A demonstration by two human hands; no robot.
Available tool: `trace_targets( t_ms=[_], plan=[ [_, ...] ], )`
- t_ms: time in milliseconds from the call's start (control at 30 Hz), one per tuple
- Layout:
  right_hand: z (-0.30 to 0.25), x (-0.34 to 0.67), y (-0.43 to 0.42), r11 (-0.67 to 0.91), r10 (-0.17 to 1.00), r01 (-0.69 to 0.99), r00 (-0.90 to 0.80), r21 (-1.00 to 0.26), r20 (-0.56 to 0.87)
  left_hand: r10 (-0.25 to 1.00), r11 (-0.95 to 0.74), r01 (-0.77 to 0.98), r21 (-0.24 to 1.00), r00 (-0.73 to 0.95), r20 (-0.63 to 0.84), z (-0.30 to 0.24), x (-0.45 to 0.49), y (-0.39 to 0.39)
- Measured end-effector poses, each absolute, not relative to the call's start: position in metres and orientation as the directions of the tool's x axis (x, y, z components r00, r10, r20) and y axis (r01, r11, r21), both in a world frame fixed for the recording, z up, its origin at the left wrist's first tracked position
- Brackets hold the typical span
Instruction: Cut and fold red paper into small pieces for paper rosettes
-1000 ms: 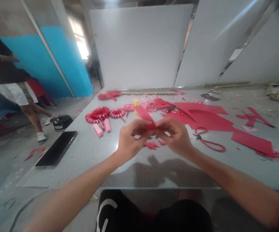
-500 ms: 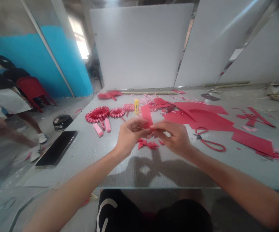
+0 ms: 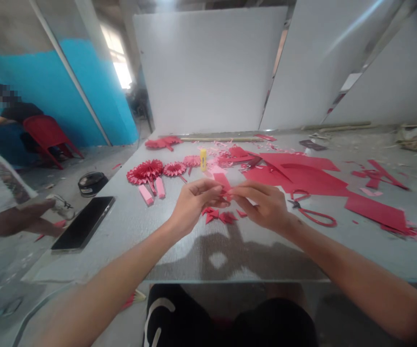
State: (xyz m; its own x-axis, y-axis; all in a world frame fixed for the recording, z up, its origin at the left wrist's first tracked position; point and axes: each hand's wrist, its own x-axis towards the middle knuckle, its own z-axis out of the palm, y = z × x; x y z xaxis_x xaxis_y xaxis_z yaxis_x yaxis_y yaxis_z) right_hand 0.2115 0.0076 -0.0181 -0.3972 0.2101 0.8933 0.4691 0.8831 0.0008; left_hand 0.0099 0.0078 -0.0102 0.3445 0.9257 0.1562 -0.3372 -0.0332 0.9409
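Observation:
A red paper strip (image 3: 221, 180) is held above the table between both hands. My left hand (image 3: 197, 202) pinches its near left edge, and my right hand (image 3: 261, 205) pinches the right side; the fingertips almost meet and hide the strip's lower end. Just beneath them lie several small folded red paper pieces (image 3: 219, 215). Beyond the hands stands a yellow glue stick (image 3: 203, 160). To the right of my right hand rest scissors (image 3: 316, 217) with red-orange handles, next to large red paper sheets (image 3: 302, 178).
Pleated paper rosettes (image 3: 146, 172) and pink folded strips (image 3: 145, 194) lie at the table's left. A phone (image 3: 83, 224) sits near the left edge. Paper scraps and a red sheet (image 3: 376, 212) are at the right. On the left, one person (image 3: 4, 183) walks past; another sits on a red chair (image 3: 51, 137).
The strip now shows shorter above my fingers, its far end lower. Both hands stay nearly in place, still pinching it. The walking person at the left has moved closer and further left.

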Motion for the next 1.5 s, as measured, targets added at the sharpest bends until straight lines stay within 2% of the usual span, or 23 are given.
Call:
trace_targets(
  t_ms=[100,167,233,333,467,667,767,867,1067,1167,1233,1333,1400,1500],
  plan=[
    [-0.017,0.210,0.005,0.869,0.254,0.492,-0.355,-0.051,0.900,0.899,-0.178,-0.208,0.962,0.364,0.245,-0.006,0.006,0.005],
    [-0.017,0.208,0.004,0.867,0.279,0.491,-0.333,-0.087,0.901,0.874,-0.333,-0.088,0.939,0.346,0.342,-0.004,0.005,0.002],
    [-0.017,0.207,0.003,0.867,0.299,0.484,-0.316,-0.118,0.900,0.809,-0.537,0.032,0.843,0.305,0.503,-0.003,0.005,0.001],
    [-0.017,0.205,0.002,0.868,0.320,0.473,-0.305,-0.149,0.897,0.634,-0.772,0.169,0.612,0.256,0.729,-0.005,0.007,0.001],
    [-0.015,0.203,-0.001,0.862,0.336,0.483,-0.319,-0.153,0.886,0.462,-0.875,0.285,0.391,0.254,0.850,-0.007,0.009,0.001],
    [-0.014,0.205,-0.003,0.852,0.281,0.522,-0.397,-0.037,0.874,0.415,-0.878,0.381,0.290,0.305,0.857,-0.006,0.007,-0.003],
    [-0.013,0.204,-0.006,0.830,0.297,0.558,-0.416,-0.017,0.859,0.428,-0.878,0.365,0.308,0.317,0.846,-0.007,0.007,-0.004],
    [-0.011,0.199,-0.011,0.822,0.351,0.564,-0.403,-0.073,0.845,0.476,-0.865,0.336,0.373,0.314,0.821,-0.007,0.008,-0.005],
    [-0.013,0.206,0.004,0.791,0.511,0.541,-0.328,-0.285,0.794,0.652,-0.756,0.274,0.594,0.248,0.716,-0.001,0.005,-0.001],
    [-0.016,0.223,0.024,0.707,0.603,0.576,-0.186,-0.411,0.776,0.713,-0.699,0.235,0.675,0.170,0.680,0.004,-0.002,0.003],
    [-0.016,0.229,0.030,0.671,0.668,0.527,-0.124,-0.522,0.734,0.756,-0.655,0.204,0.728,0.155,0.636,0.006,-0.005,0.005],
    [-0.013,0.224,0.023,0.689,0.723,0.357,-0.272,-0.631,0.635,0.803,-0.593,0.203,0.779,0.218,0.554,0.004,-0.002,0.004],
    [-0.013,0.216,0.014,0.716,0.697,0.315,-0.368,-0.623,0.615,0.821,-0.563,0.223,0.796,0.263,0.508,0.002,0.003,0.001],
    [-0.015,0.209,0.005,0.765,0.644,0.361,-0.434,-0.533,0.630,0.823,-0.560,0.283,0.779,0.297,0.484,-0.001,0.008,-0.002]
  ],
)
